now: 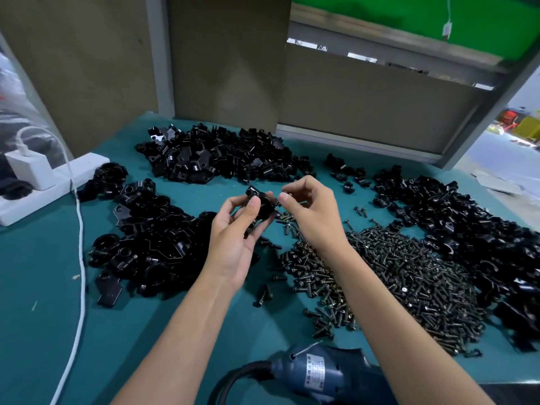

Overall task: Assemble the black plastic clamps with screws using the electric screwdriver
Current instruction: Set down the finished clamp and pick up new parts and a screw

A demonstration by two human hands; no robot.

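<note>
Counter (pixel 131 331) teal. Clamp piles (pixel 222 159) glossy black; clamp (pixel 261 204) at frame centre same black. Screws (pixel 409 276) dark bronze-black. Electric screwdriver (pixel 321 372), bottom centre, blue, silver label, black cord. Power strip (pixel 17 210), charger (pixel 29 169), cable (pixel 81 244) white. Panel (pixel 409 13) upper right green.

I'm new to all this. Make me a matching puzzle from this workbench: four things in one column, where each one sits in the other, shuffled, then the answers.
Things
1. electric screwdriver
2. pile of screws
3. black clamp
4. white power strip

Places
A. at the far left of the table
B. gripped in the left hand
C. lying at the near edge, between the forearms
D. heaped on the right half of the table

Pairs: 1-C, 2-D, 3-B, 4-A
</note>
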